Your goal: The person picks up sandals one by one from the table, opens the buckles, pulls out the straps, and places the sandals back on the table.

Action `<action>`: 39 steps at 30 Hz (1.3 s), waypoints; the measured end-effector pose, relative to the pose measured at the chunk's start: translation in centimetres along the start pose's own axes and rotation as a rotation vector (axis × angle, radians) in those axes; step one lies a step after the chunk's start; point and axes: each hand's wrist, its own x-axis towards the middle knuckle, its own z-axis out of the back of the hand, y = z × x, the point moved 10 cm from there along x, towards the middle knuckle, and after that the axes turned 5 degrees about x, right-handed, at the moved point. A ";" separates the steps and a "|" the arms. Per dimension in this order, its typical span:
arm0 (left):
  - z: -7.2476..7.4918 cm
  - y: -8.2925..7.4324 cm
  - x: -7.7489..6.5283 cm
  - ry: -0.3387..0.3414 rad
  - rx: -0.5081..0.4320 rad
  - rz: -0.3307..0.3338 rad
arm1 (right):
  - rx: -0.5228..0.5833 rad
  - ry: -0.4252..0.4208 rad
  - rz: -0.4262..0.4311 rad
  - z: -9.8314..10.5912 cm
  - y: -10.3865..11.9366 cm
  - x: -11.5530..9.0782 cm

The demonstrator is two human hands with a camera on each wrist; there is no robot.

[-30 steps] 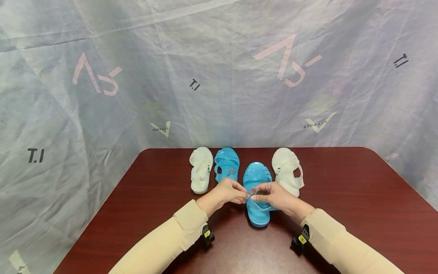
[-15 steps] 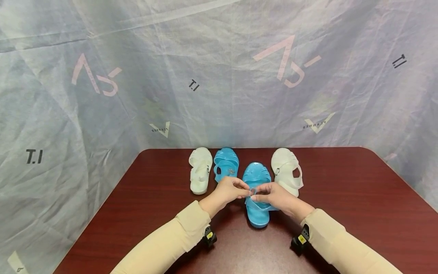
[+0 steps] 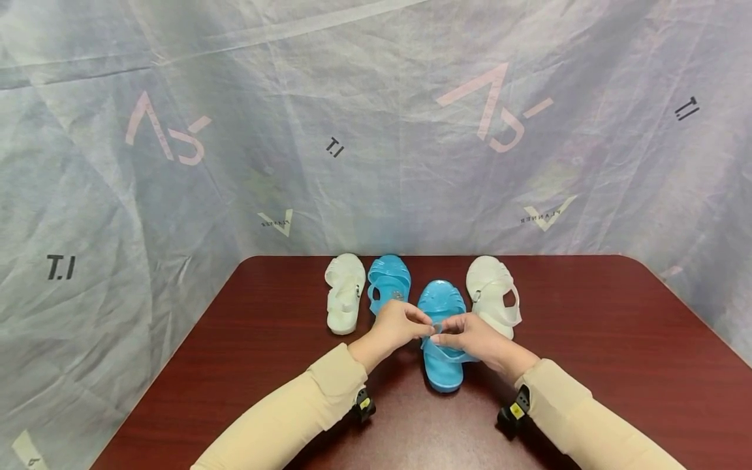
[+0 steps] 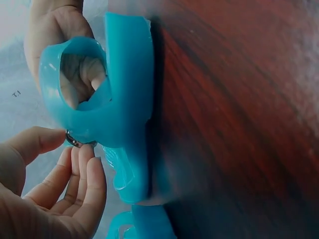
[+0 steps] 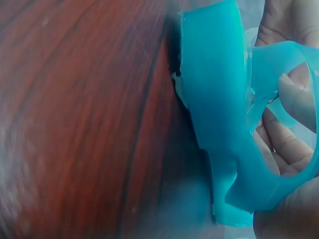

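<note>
A blue jelly sandal [image 3: 443,376] stands on the table with its toe away from me, between my two hands. My left hand [image 3: 396,325] pinches its strap at the small metal buckle [image 4: 73,140], thumb and fingertips on either side. My right hand [image 3: 477,338] pinches the strap [image 5: 274,64] from the other side, close to the left fingertips. In the left wrist view the strap forms a raised loop above the sole. The fingers partly hide the strap's end, so how it sits in the buckle cannot be seen.
A second blue sandal [image 3: 389,277] lies behind my left hand, next to a white sandal [image 3: 343,307] on its left. Another white sandal [image 3: 489,277] stands right of the held one. The reddish wooden table [image 3: 587,313] ends at a grey cloth backdrop [image 3: 376,163].
My left hand has shifted slightly to the right and up, closer to the right fingertips. The right hand keeps its place, and the sandals have stayed where they were.
</note>
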 end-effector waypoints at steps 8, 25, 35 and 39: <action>0.3 -2.0 -0.1 -0.041 0.124 -0.149 | -0.027 -0.008 0.011 -0.2 0.4 0.1; 0.7 -1.9 -0.1 -0.068 0.121 -0.124 | -0.030 0.026 0.040 -0.5 0.4 0.0; 1.0 -2.3 0.0 -0.109 0.147 -0.144 | -0.073 0.022 0.055 -0.4 0.8 0.0; 1.1 -2.5 -0.1 -0.126 0.169 -0.164 | -0.074 0.031 0.058 -0.5 0.8 0.1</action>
